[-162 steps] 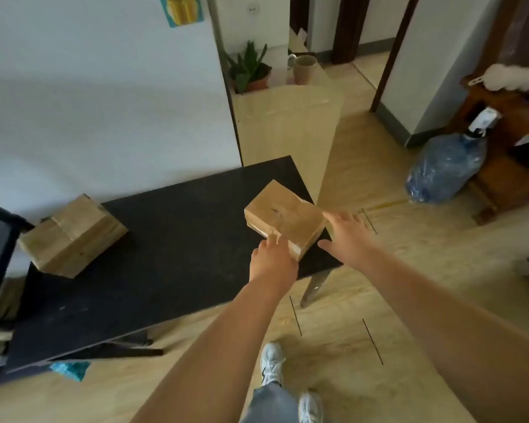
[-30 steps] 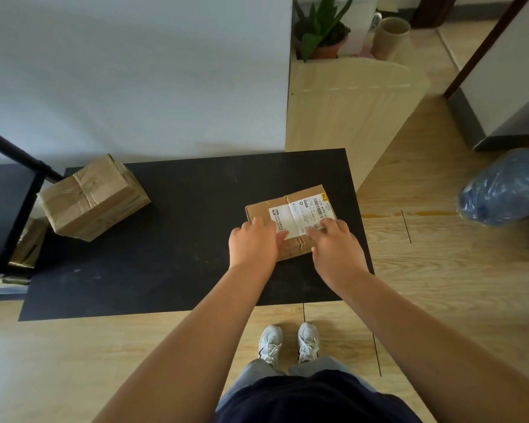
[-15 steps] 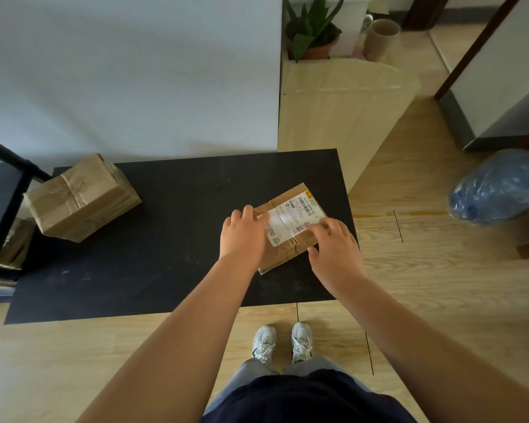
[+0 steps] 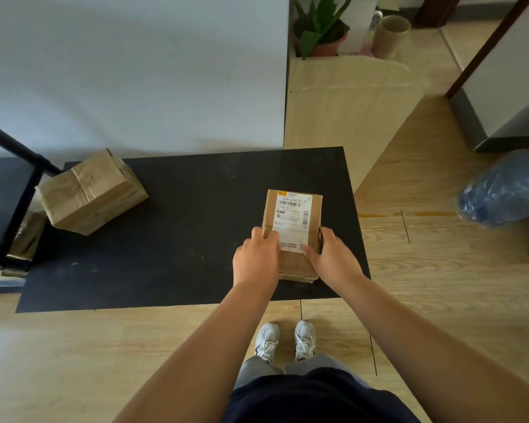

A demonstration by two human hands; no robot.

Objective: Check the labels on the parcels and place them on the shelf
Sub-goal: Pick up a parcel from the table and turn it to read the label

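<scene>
A small brown parcel (image 4: 292,209) with a white shipping label facing up lies on the right part of the black table (image 4: 196,239), its long side pointing away from me. My left hand (image 4: 257,257) grips its near left edge and my right hand (image 4: 330,257) grips its near right edge. A second, larger brown parcel (image 4: 92,192), wrapped in tape, sits tilted at the table's far left corner. A black metal shelf (image 4: 9,206) stands at the left edge of view, with something brown on a lower level.
A light wooden cabinet (image 4: 348,111) stands behind the table on the right, with a potted plant (image 4: 321,29) and a mug (image 4: 390,35) on top. A blue plastic bag (image 4: 507,187) lies on the wooden floor at right. The white wall runs behind the table.
I have turned the small parcel from a slanted position so its label reads upright toward me. Both hands have shifted to its near side edges. The larger parcel has not moved.
</scene>
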